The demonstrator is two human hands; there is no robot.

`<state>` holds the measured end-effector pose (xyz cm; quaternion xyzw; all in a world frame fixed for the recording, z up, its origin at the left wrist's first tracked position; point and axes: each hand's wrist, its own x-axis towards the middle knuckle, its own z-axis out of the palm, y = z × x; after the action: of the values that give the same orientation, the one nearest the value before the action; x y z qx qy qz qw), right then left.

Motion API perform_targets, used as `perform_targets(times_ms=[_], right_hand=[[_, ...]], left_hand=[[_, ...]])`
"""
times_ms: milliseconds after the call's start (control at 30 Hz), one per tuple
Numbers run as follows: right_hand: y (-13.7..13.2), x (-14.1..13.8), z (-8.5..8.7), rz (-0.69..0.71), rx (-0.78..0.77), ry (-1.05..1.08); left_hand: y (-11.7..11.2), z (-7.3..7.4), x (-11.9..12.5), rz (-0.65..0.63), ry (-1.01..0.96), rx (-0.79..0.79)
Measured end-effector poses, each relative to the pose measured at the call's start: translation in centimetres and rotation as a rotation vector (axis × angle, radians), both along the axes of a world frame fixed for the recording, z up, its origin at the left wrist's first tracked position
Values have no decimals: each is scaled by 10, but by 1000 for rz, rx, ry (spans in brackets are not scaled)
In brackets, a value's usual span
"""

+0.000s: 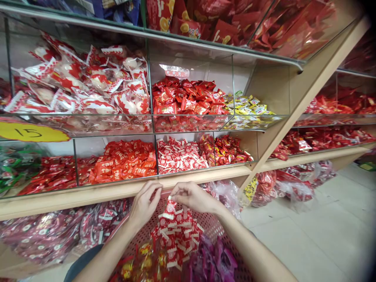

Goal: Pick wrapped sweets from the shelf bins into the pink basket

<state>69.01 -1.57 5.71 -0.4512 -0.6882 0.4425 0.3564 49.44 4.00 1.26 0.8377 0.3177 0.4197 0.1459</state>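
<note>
Bare forearms frame a pink perforated basket (pixel 219 226), in which purple-wrapped sweets (pixel 213 261) and clear-bagged gold sweets (pixel 144 264) lie nearest, with a heap of red-and-white wrapped candies (pixel 183 239) behind them. At the far side of the basket, just above that heap, the right hand (pixel 190 198) appears to pinch one red-and-white candy packet (pixel 169 207) between thumb and fingertips. Beside it, the left hand (pixel 147 203) has its thumb and fingers loosely bent and parted, with nothing seen between them; whether it touches the basket rim, I cannot tell. The packet should be very light, with a thin, slick, crinkly wrapper that could slide under a loose pinch; its filling is hidden, so firmness is a guess. Its flat white end seal or the plumper middle would offer the best hold. The long axis stands nearly upright in view, tilted slightly: one white end points up toward the shelf ledge (pixel 202 177), the other down at the heap.
</note>
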Motion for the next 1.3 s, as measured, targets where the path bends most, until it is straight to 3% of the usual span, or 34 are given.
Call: perform_targets(times_ms=[200,400,633,833,1067,1200,1300], right_hand=[[2,-20,-30,12,240,-696],[6,-35,-61,72,288,-887],[6,-44,-67,36,383,-1096],[4,-41,-48,-93,373,-1036],[0,-22,-20,-135,315,-850],[7,-12,12,-156,375,-717],[29,-4,41,-276,421,-651]], left_hand=[[-2,0,1,14,-3,1],[-2,1,2,18,9,-3],[-1,0,3,22,30,1],[-2,-4,1,19,105,41],[-8,-10,-1,77,228,148],[-8,-11,1,72,313,126],[-8,-11,2,74,324,131]])
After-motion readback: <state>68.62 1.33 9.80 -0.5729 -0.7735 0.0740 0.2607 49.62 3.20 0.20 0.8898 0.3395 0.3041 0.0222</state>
